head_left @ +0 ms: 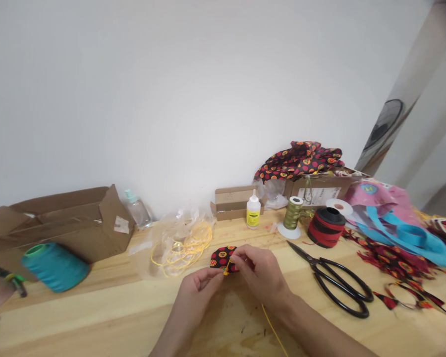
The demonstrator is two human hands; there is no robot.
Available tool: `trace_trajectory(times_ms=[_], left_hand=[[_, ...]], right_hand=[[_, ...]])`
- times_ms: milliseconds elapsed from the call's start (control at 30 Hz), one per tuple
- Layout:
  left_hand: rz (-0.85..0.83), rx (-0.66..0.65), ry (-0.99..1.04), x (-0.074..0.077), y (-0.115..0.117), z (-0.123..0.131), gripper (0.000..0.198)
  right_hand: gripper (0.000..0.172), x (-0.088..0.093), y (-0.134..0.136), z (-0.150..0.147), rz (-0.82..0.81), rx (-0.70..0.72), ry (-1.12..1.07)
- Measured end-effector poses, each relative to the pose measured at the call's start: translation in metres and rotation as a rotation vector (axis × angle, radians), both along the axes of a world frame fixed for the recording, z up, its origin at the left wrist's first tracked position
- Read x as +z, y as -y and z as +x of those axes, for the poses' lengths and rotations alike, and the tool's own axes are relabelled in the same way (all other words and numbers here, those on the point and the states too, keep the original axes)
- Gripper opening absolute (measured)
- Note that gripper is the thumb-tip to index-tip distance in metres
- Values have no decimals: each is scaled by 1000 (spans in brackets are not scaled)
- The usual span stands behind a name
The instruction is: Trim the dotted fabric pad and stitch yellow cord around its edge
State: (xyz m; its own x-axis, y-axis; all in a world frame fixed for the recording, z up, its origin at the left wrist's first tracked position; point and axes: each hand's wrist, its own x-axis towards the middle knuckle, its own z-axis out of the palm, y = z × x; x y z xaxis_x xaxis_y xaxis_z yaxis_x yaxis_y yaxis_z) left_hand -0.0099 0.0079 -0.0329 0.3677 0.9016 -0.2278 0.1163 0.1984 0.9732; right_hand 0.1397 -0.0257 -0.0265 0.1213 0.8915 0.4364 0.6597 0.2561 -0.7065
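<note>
1. Patterned fabric piece (218, 259) lies on the table's middle, just beyond the hands, partly covered by the right fingers.
2. Left hand (204, 286): thumb and forefinger pinched together on yellow cord (271, 325) at the near edge; we cannot tell whether cloth is caught too. Right hand (262, 271): fingertips closed on cord just above.
3. Our worry: a slackened pinch could let the cord slip; its trailing length, beside the right forearm, could snag under it.
4. Scissors (342, 285) lie near that forearm; a wide sweep could knock them.
5. Surface: pale wooden table (107, 322); we note glue bottle (253, 213), green spool (293, 213), bagged cord tangle (191, 245).
6. Room: white wall (208, 99) behind; apparent fan (386, 119) far right.
</note>
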Motion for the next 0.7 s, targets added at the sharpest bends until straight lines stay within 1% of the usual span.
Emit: trace_trajectory(times_ms=[133,233,400,500,600,700], left_hand=[[1,88,-4,5,2,1,21],[-23,132,18,1,0,1,23],[-59,88,27,-6,-5,0,27],[-52,46,29,-4,-3,0,28],[-50,43,-4,-2,-1,1,30],[-40,55,-14,-3,-1,1,31]], right_hand=[[17,0,-1,0,15,-23,-17],[16,0,-2,1,21,-20,-23],[16,1,0,0,42,14,-19],[16,1,0,-1,52,14,-11],[16,1,0,-1,40,-16,-16],[17,0,-1,-1,10,-47,-73]])
